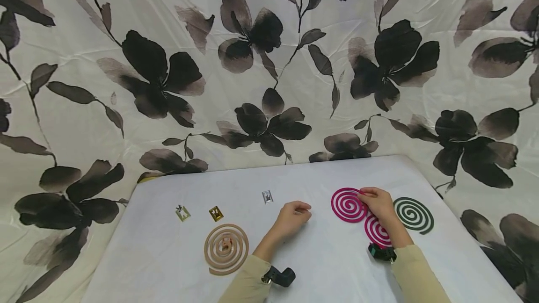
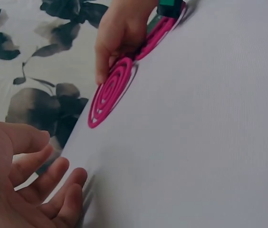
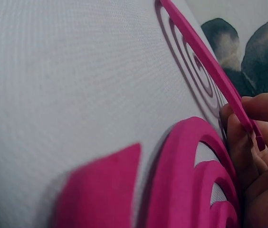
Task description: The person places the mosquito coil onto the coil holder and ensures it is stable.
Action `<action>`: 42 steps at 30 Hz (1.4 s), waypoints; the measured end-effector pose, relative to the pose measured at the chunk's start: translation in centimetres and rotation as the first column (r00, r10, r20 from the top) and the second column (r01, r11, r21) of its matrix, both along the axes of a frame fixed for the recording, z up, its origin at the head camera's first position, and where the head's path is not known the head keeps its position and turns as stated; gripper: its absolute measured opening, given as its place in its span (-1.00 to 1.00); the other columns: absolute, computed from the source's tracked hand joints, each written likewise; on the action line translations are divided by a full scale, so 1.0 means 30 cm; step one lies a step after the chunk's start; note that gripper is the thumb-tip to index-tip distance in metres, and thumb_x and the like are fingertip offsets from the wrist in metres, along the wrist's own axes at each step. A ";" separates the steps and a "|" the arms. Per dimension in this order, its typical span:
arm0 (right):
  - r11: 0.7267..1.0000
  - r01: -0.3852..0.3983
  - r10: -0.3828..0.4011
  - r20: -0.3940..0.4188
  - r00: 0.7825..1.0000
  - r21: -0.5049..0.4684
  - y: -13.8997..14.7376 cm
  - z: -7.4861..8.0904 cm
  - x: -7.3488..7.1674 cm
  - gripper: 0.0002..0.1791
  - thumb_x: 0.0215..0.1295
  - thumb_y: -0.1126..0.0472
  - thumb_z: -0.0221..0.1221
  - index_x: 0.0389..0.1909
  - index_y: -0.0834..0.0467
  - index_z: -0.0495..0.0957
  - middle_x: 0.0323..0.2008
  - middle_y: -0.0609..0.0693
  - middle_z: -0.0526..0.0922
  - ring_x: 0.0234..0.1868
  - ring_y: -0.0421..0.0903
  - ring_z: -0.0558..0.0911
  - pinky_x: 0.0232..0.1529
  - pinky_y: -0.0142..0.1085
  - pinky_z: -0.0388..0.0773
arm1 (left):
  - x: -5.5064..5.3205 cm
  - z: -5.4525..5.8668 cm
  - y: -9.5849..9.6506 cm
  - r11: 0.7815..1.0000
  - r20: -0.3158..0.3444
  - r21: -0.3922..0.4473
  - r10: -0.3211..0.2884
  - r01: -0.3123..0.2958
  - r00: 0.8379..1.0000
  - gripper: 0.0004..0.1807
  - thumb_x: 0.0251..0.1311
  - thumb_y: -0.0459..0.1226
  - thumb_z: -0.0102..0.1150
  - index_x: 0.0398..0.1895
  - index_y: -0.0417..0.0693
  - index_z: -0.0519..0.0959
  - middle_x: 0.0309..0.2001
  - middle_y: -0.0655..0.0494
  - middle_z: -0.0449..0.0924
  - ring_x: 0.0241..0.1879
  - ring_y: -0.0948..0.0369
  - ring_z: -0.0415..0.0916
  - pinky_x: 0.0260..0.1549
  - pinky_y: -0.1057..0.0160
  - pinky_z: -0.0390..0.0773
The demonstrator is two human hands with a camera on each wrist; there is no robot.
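My right hand [image 1: 381,207] pinches the edge of a pink mosquito coil [image 1: 348,205] between thumb and fingers. In the right wrist view this coil [image 3: 204,57] is tilted up off the white table, its spiral shadow beneath. A second pink coil [image 3: 169,190] lies flat near my right wrist, partly hidden by the hand and wrist in the head view. Right of that hand lies a dark green coil [image 1: 412,214]. My left hand [image 1: 292,219] hovers over the table's middle, fingers loosely bent and holding nothing; the left wrist view shows its fingers [image 2: 53,178] apart from the coils.
A tan coil [image 1: 209,251] lies left of my left forearm, with a small reddish-brown piece [image 1: 226,245] at its centre. Small cut-out metal plates lie farther back: silver [image 1: 267,196], gold [image 1: 216,213] and pale yellow-green [image 1: 183,212]. A floral cloth [image 1: 252,69] hangs behind the table.
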State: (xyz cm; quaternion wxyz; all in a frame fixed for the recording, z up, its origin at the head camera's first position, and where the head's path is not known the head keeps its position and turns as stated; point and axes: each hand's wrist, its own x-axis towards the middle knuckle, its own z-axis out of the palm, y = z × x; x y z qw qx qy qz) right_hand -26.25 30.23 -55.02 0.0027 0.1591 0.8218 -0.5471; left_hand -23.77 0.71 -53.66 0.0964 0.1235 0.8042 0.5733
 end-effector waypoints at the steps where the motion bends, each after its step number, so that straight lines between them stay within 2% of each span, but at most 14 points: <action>1: 1.000 0.000 0.000 0.003 1.000 -0.002 -0.001 0.003 -0.001 -0.53 0.32 0.13 0.24 0.15 0.30 0.49 -0.09 0.15 0.64 -0.22 -0.18 0.59 -0.30 -0.47 0.52 | -0.003 -0.007 0.006 1.000 0.018 0.020 0.005 -0.005 1.000 -0.79 0.22 -0.35 0.23 -0.11 -0.25 0.63 -0.35 0.16 0.56 -0.38 0.29 0.53 -0.41 0.33 0.55; 7: 1.000 0.004 -0.004 -0.006 1.000 0.001 -0.001 0.015 -0.014 -0.54 0.33 0.13 0.23 0.16 0.29 0.49 -0.08 0.16 0.64 -0.21 -0.16 0.59 -0.31 -0.48 0.52 | -0.021 -0.012 0.039 0.993 0.095 0.117 0.023 -0.034 0.995 -0.76 0.22 -0.37 0.20 -0.07 -0.31 0.59 -0.37 0.11 0.55 -0.38 0.24 0.58 -0.36 0.31 0.57; 11: 1.000 0.011 -0.011 -0.013 1.000 0.008 0.000 0.009 -0.014 -0.54 0.32 0.12 0.24 0.15 0.29 0.50 -0.11 0.15 0.64 -0.22 -0.15 0.59 -0.32 -0.47 0.53 | -0.020 -0.014 0.057 0.989 0.141 0.140 0.029 -0.049 0.990 -0.74 0.22 -0.36 0.19 -0.05 -0.31 0.59 -0.38 0.11 0.55 -0.38 0.21 0.59 -0.34 0.28 0.58; 14: 1.000 0.025 -0.025 0.005 1.000 0.013 0.000 0.000 -0.006 -0.55 0.32 0.12 0.24 0.14 0.28 0.52 -0.12 0.13 0.65 -0.22 -0.15 0.60 -0.32 -0.47 0.53 | -0.012 -0.019 0.070 0.987 0.177 0.154 0.011 -0.039 0.984 -0.74 0.24 -0.37 0.18 -0.03 -0.32 0.57 -0.38 0.11 0.55 -0.36 0.21 0.60 -0.33 0.26 0.58; 20: 1.000 0.027 -0.027 0.006 1.000 -0.003 -0.005 -0.002 0.001 -0.54 0.32 0.11 0.25 0.14 0.29 0.51 -0.11 0.15 0.65 -0.24 -0.15 0.60 -0.33 -0.46 0.54 | -0.012 -0.013 0.096 0.982 0.234 0.180 0.015 -0.059 0.972 -0.71 0.28 -0.36 0.15 0.01 -0.33 0.56 -0.28 0.02 0.61 -0.31 0.18 0.63 -0.27 0.24 0.61; 28: 1.000 0.018 -0.018 -0.006 1.000 -0.006 -0.011 0.010 -0.010 -0.53 0.32 0.10 0.24 0.15 0.28 0.51 -0.10 0.15 0.64 -0.23 -0.14 0.59 -0.32 -0.45 0.55 | -0.044 0.005 0.130 0.975 0.304 0.190 0.050 -0.112 0.951 -0.70 0.29 -0.34 0.16 0.03 -0.32 0.57 -0.23 -0.01 0.64 -0.31 0.18 0.65 -0.28 0.26 0.62; 35: 1.000 0.015 -0.015 0.013 1.000 -0.008 -0.006 -0.011 -0.008 -0.53 0.33 0.08 0.23 0.15 0.28 0.50 -0.09 0.16 0.63 -0.22 -0.12 0.59 -0.31 -0.42 0.55 | -0.058 -0.004 0.152 0.959 0.396 0.257 0.012 -0.123 0.918 -0.65 0.28 -0.35 0.16 0.10 -0.33 0.53 -0.20 -0.05 0.65 -0.30 0.17 0.66 -0.30 0.31 0.62; 39: 1.000 0.018 -0.018 0.008 1.000 -0.017 -0.004 -0.019 -0.007 -0.54 0.33 0.10 0.23 0.15 0.28 0.50 -0.10 0.16 0.63 -0.25 -0.12 0.60 -0.32 -0.41 0.57 | -0.061 -0.012 0.164 0.953 0.396 0.279 -0.001 -0.119 0.918 -0.58 0.23 -0.40 0.18 0.16 -0.31 0.48 -0.14 -0.05 0.65 -0.32 0.21 0.64 -0.30 0.31 0.62; 42: 1.000 0.026 -0.026 0.012 1.000 -0.017 -0.006 -0.016 -0.007 -0.56 0.33 0.11 0.23 0.14 0.26 0.51 -0.09 0.16 0.62 -0.24 -0.11 0.60 -0.32 -0.42 0.57 | -0.060 -0.010 0.176 0.952 0.377 0.285 -0.009 -0.107 0.926 -0.53 0.17 -0.46 0.21 0.19 -0.31 0.46 -0.10 -0.07 0.65 -0.31 0.23 0.62 -0.28 0.27 0.61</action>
